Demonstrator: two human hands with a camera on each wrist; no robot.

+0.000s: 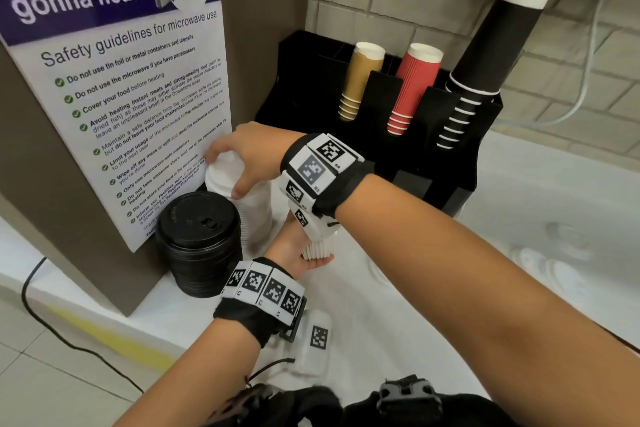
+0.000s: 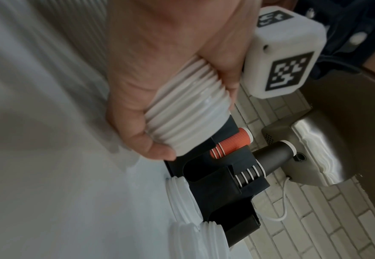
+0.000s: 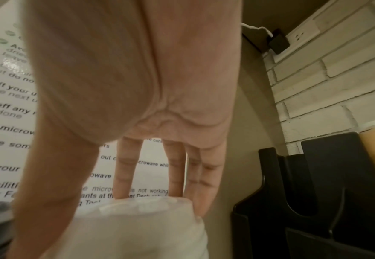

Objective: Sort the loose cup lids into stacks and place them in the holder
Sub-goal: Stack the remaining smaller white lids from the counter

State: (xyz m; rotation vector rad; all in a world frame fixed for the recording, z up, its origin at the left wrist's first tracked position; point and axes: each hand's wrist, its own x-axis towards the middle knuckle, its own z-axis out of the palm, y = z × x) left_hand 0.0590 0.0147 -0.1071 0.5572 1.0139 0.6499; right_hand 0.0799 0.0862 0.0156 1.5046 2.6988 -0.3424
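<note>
My right hand point(image 1: 227, 172) reaches across to the left and grips the top of a tall stack of white lids point(image 1: 249, 215) that stands by the poster. In the right wrist view its fingers point(image 3: 124, 175) hang down behind the tall white stack point(image 3: 137, 227), with the thumb on the near side. Below it, my left hand point(image 1: 301, 253) holds a short stack of white lids point(image 1: 317, 248), palm up; thumb and fingers curl round this ribbed short stack point(image 2: 188, 108). A stack of black lids point(image 1: 199, 243) stands at the left. The black holder point(image 1: 298, 80) sits behind.
The holder carries brown cups point(image 1: 360, 80), red cups point(image 1: 412, 87) and black cups point(image 1: 485, 55). More white lid stacks point(image 2: 182, 198) lie against the holder point(image 2: 233, 189). A poster point(image 1: 138, 97) covers the cabinet side at left. The white counter point(image 1: 519, 253) ends at left above a tiled floor.
</note>
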